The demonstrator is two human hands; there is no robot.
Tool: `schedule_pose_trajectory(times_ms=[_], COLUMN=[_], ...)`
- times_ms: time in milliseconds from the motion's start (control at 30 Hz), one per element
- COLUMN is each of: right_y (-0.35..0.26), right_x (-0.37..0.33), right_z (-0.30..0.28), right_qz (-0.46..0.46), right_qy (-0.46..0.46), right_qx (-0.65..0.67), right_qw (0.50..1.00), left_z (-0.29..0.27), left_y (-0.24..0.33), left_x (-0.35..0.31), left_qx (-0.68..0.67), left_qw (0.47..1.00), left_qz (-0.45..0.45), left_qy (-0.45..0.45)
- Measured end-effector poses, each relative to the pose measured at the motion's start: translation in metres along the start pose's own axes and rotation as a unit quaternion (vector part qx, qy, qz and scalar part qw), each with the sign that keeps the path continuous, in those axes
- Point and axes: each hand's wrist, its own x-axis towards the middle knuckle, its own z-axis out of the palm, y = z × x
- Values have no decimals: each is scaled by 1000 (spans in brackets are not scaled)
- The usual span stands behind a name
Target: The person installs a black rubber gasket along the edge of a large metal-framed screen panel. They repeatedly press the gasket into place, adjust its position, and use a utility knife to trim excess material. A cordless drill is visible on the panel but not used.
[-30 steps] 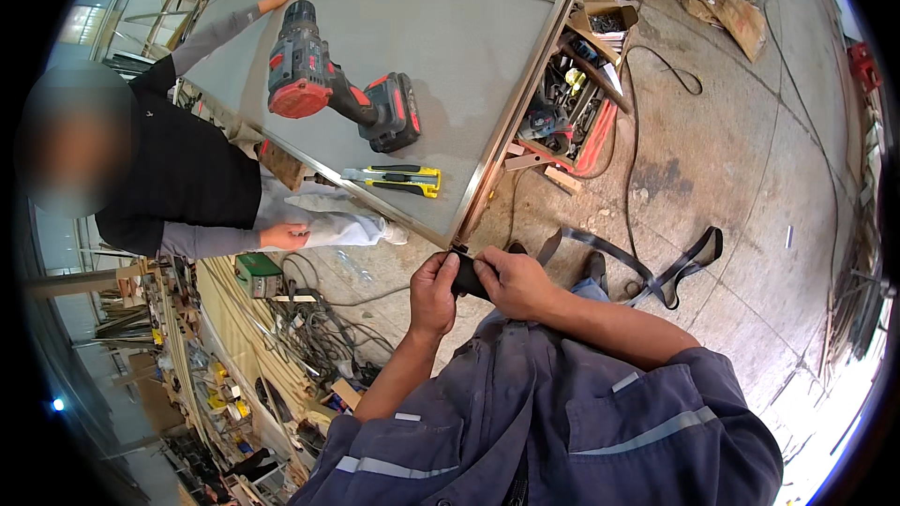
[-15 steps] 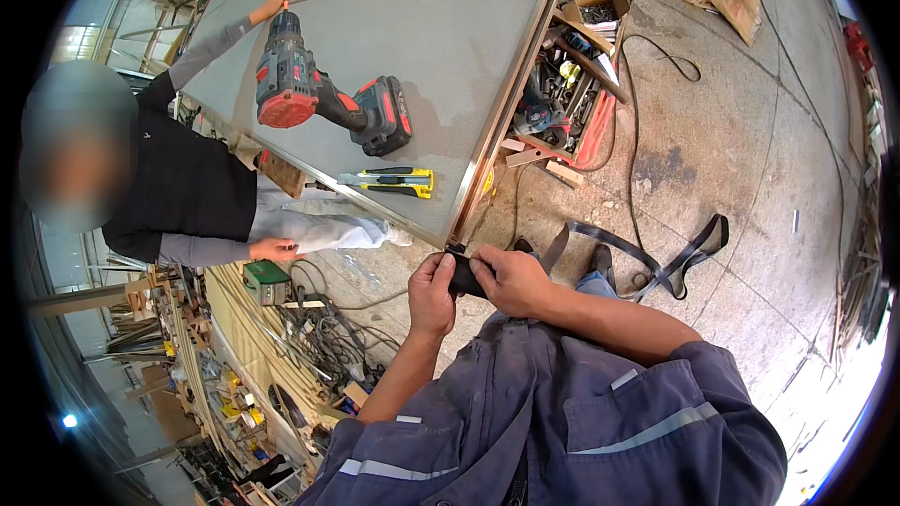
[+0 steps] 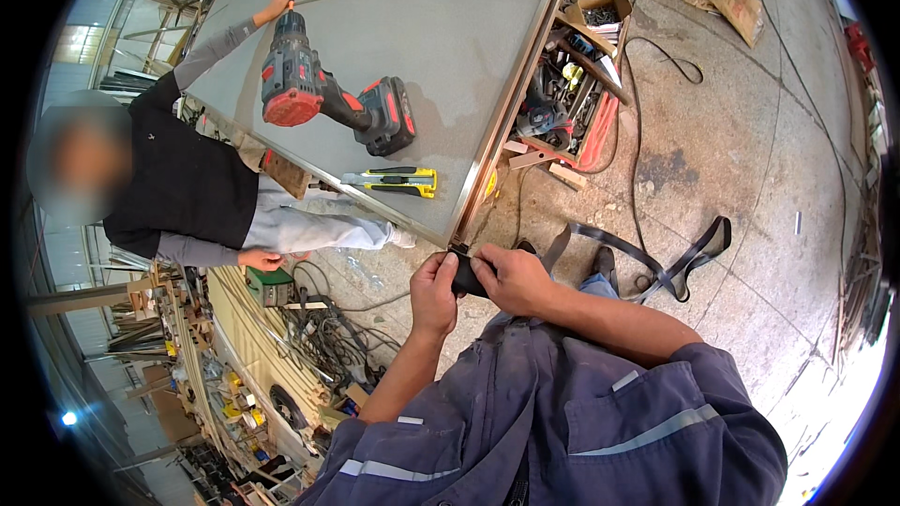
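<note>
A concrete floor [image 3: 731, 141] spreads under everything, with a long dark cable trailing across its right side. Over it stands a grey-topped desk [image 3: 450, 47] edged with metal strip, one corner pointing at the person. Beyond its left edge a co-worker [image 3: 202, 173] in a dark top and light trousers reaches one arm to the desk's edge, the other hand hanging low. Beside the desk's right edge, a red-sided tray [image 3: 605, 136] on the floor brims with mixed tools. Farther right, a long black strap [image 3: 665, 277] lies looped on the floor, near the person's shoe. A green box [image 3: 270, 287] sits at the left, by tangled cables. On the desk rests a cordless drill [image 3: 345, 108], red and black, its battery to the right and its chuck pointing away from the person.

The left hand [image 3: 434, 295] and right hand [image 3: 514, 279] meet just beside the desk's near corner, fingers bent inward. A yellow and black utility knife [image 3: 403, 181] lies near that corner. Smallest is a black piece [image 3: 469, 278] between the hands, gripped by both, thumbs on top; whether it joins the strap cannot be told.
</note>
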Motion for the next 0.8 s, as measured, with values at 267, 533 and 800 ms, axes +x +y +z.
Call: schedule_pose_trajectory(times_ms=[267,533,800], right_y=[-3,-5,-4], right_x=[4,10,10], right_z=[1,3,5], right_qz=[3,4,-5], right_qy=[-1,9,25], right_qx=[10,-8,22], right_qw=[1000,1000,999], left_z=[1,-4,-3], left_y=[5,5,8], left_x=[0,2,0], left_qx=[-14,12,40], left_qw=[1000,999,998], left_qz=[-21,-21,-34], left_qy=[-9,-42,-21])
